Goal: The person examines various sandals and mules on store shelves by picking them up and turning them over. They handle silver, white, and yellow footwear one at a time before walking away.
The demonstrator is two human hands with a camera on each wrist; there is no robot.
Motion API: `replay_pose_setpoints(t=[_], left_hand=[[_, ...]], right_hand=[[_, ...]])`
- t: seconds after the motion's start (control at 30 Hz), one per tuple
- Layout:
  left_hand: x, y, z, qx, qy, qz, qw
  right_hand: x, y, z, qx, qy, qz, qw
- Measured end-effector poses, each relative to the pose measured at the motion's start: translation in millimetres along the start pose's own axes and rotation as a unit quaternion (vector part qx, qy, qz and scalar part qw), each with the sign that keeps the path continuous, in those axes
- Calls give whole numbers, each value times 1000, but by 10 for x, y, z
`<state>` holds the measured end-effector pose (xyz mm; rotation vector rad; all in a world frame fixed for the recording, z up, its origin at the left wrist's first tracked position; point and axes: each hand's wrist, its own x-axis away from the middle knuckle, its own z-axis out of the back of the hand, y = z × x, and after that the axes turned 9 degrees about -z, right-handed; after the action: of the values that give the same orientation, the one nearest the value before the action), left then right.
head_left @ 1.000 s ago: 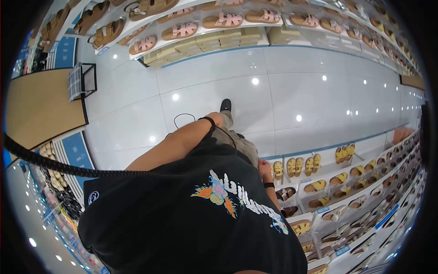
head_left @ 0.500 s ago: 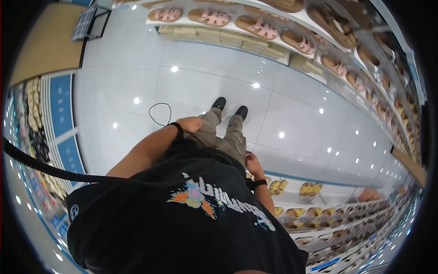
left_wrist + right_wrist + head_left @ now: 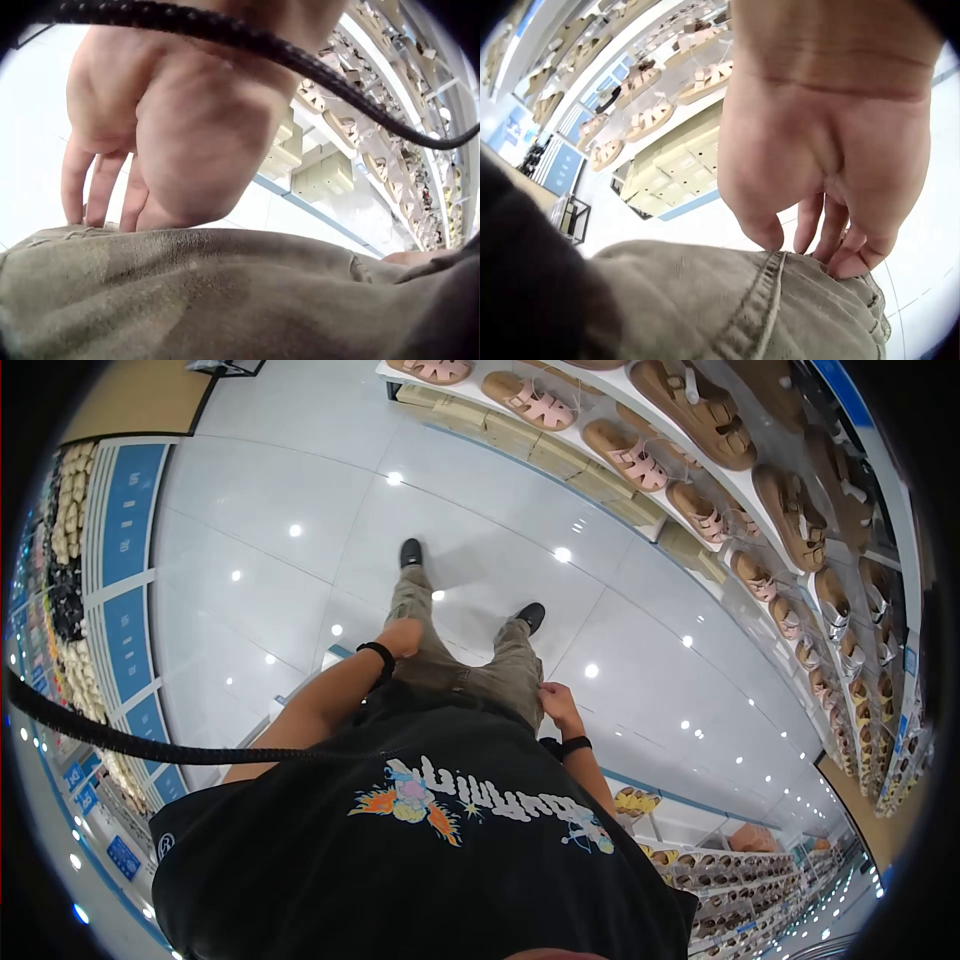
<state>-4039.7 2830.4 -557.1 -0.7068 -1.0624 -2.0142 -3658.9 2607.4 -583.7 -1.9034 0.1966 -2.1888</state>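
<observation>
My left hand (image 3: 403, 638) hangs beside the left thigh of the khaki trousers (image 3: 435, 665). In the left wrist view its fingers (image 3: 75, 184) point loosely down, their tips right at the trouser cloth (image 3: 225, 292). My right hand (image 3: 560, 705) hangs by the other thigh. In the right wrist view its thumb and fingers (image 3: 832, 232) are loosely bent, the tips against the trouser cloth near a side seam (image 3: 769, 300). Neither hand holds any object. A black band (image 3: 378, 660) circles the left wrist, another (image 3: 576, 744) the right.
Racks of sandals (image 3: 640, 455) curve along the upper right, with cardboard boxes (image 3: 520, 440) beneath. More sandal shelves (image 3: 720, 905) stand at lower right. A blue-and-white display unit (image 3: 128, 600) lines the left. Glossy tiles (image 3: 480, 500) lie under the black shoes (image 3: 411, 552). A black cable (image 3: 130, 738) crosses the left.
The head view has swung round, and the sandal rack now fills more of the right side. The feet have moved apart, left shoe forward. Both hands stay low by the thighs.
</observation>
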Motion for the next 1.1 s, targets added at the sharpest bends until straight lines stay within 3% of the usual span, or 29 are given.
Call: replay_pose_setpoints(t=[0.07, 0.1, 0.13, 0.2, 0.27, 0.3, 0.37, 0.4, 0.5, 0.57, 0.6, 0.67, 0.7, 0.83, 0.87, 0.9, 0.93, 1.0, 1.07, 1.1], left_hand=[[90, -211, 280, 1, -13, -4, 1000], [140, -376, 452, 13, -59, -6, 998], [156, -597, 571, 24, -105, -8, 994], [246, -1188, 542, 0, -115, -30, 993], [378, -1701, 525, -69, 7, -50, 996], [485, -1897, 627, -72, 31, -56, 995], [705, -2319, 721, -56, 74, -102, 990], [854, -2386, 1025, -23, 29, -89, 995], [1001, -2846, 1138, 82, -40, -51, 995], [1106, -2876, 1276, 94, -108, -73, 987], [1115, -2907, 1229, 93, -106, -76, 987], [1104, -2955, 902, 83, -23, -91, 992], [1109, -2913, 811, 44, 37, -98, 994], [1151, -2793, 750, -37, 6, -102, 994], [1243, -2747, 941, -11, -72, -93, 993], [1238, -2712, 1114, 13, -144, -81, 986], [1128, -2817, 1100, 78, -310, -143, 937], [1424, -2597, 1233, 327, -229, -208, 893], [1505, -2189, 1380, 334, -187, -109, 917], [1416, -2223, 1176, 296, -145, -153, 932]], right_hand=[[-135, -41, -203, 22, 7, -20, 1000], [-129, -114, -357, 35, -8, -10, 999], [-153, -184, -507, 49, -22, 1, 999], [-331, -225, -901, 77, -15, -1, 997], [-220, -809, -1382, 316, 33, 79, 945], [-201, -1088, -1633, 322, 35, 71, 944], [-9, -1418, -2058, 293, 156, 38, 943], [52, -1486, -2156, 294, 156, 34, 942], [50, -1637, -2250, 235, 150, 74, 957], [28, -1707, -2217, 73, -12, -8, 997], [117, -1822, -2248, 73, -9, -7, 997], [444, -2082, -2368, -12, -97, -25, 995], [454, -2063, -2430, -24, -88, -14, 996], [189, -2073, -2502, 122, -79, 58, 988], [165, -2094, -2496, 137, -61, 57, 987], [136, -2088, -2441, 234, -47, 72, 968], [53, -2139, -2352, 331, -30, 91, 939], [-139, -2151, -2238, 319, -79, 68, 942], [-297, -2043, -2139, 305, -132, 30, 943], [-407, -2079, -2085, 313, -151, 34, 937]])
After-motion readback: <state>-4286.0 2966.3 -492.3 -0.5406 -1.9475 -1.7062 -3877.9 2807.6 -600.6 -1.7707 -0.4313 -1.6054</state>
